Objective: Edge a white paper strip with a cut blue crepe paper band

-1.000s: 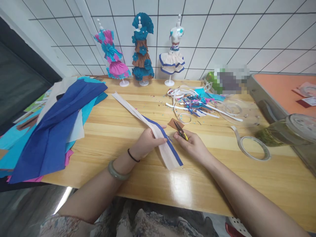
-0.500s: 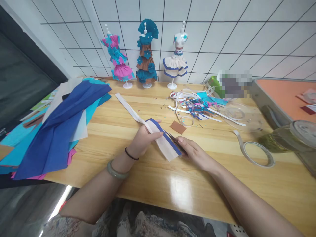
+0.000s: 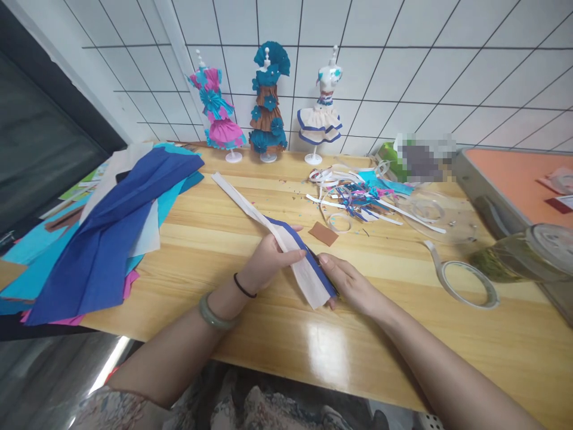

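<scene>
At the near middle of the wooden table (image 3: 188,239), left hand (image 3: 268,263) pinched, thumb over fingers, on a long white-and-blue crepe paper strip (image 3: 286,245) trailing far-left. Right hand (image 3: 349,283) just right of the strip's near end, fingers curled together on small scissors (image 3: 319,263), mostly hidden. Likely feather-light, limp, easily torn; best gripped close beside the blades.

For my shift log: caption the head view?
Left hand holds a white-and-blue paper strip; right hand works at its blue edge.
</scene>
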